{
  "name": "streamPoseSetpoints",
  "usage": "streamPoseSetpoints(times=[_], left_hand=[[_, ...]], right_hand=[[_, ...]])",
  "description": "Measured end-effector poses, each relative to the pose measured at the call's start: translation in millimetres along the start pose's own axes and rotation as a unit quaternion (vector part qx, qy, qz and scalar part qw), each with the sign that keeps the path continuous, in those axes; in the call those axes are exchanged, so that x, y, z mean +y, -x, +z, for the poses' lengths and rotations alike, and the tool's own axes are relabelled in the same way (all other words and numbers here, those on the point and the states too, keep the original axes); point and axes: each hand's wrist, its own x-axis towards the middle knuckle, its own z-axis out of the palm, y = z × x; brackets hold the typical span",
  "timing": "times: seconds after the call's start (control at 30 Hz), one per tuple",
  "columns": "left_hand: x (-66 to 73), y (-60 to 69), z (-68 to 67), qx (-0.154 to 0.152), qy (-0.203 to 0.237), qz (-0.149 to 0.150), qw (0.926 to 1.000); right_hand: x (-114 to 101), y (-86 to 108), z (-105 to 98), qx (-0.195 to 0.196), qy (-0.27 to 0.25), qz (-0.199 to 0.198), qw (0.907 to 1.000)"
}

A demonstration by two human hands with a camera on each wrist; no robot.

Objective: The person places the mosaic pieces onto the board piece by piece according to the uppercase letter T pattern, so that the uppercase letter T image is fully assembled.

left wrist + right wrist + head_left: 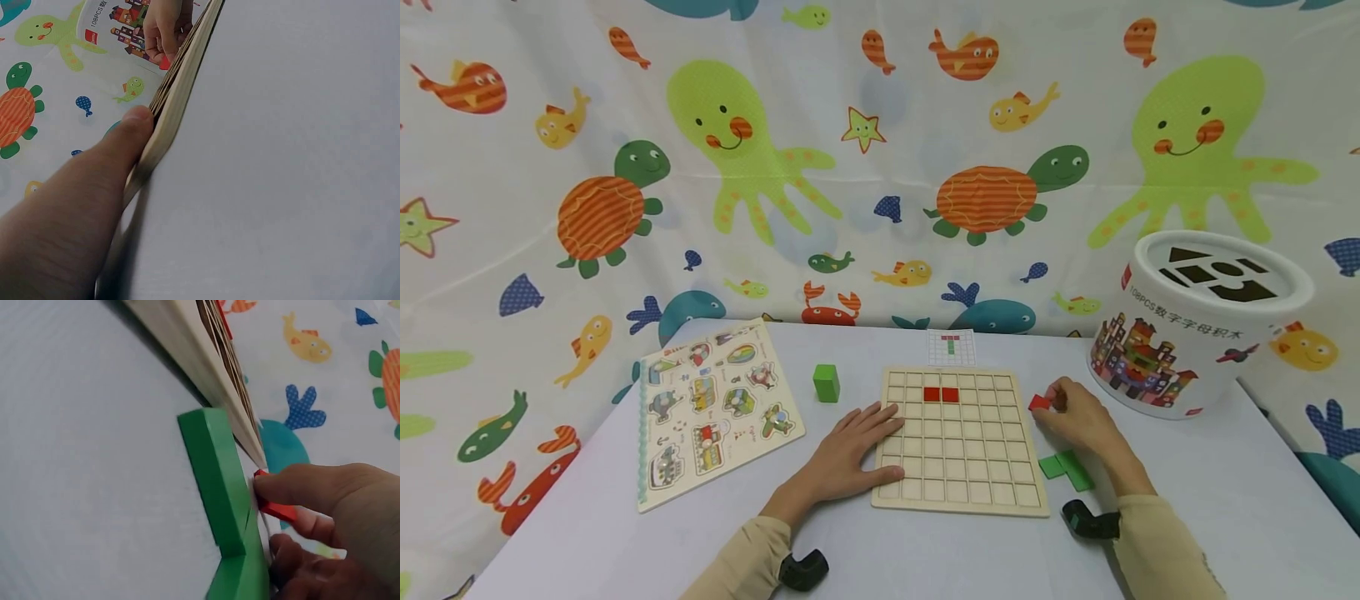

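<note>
Red piece (1039, 402): just right of the board (958, 450), pinched in the right hand (1078, 421).
Right fingers: narrow, thumb and finger on the piece.
Left hand (850, 458): fingers loosely spread, at the board's left edge; light pressure there should steady it.
Red squares (950, 394): two, side by side in the board's far part; the step seems to be adding the piece beside them, best lowered flat, squared to the cell, then pressed with one fingertip.
Card (951, 347): beyond the board, red bar over green stem; its small cells are hard to count.
Green shape (1077, 472): near the right hand, cut off in the right wrist view; one piece or two cannot be told.
Hidden: the red piece's full outline, behind fingers; in the left wrist view, the left hand beyond its thumb.
</note>
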Motion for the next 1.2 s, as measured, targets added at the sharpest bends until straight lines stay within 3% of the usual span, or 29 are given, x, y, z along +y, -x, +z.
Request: streamPoseSetpoints(times=[0.23, 0.53, 0.83, 1.2], left_hand=[[-0.9, 1.9, 0.7, 0.001, 0.001, 0.000, 1.0000], [-0.5, 2.7, 0.8, 0.004, 0.001, 0.002, 1.0000], [0.0, 2.0, -0.4, -0.006, 0.005, -0.002, 1.0000], [-0.1, -0.1, -0.2, -0.008, 0.006, -0.003, 0.9999]], right_hand=[[4, -3.5, 1, -0.009, -0.073, -0.004, 0.9973], [-1, -5.9, 2, -0.013, -0.130, -0.009, 0.9914], [-4, -6.7, 6, -0.001, -0.150, -0.043, 0.9877], [-15, -9.9, 6, -0.009, -0.159, -0.053, 0.9858]])
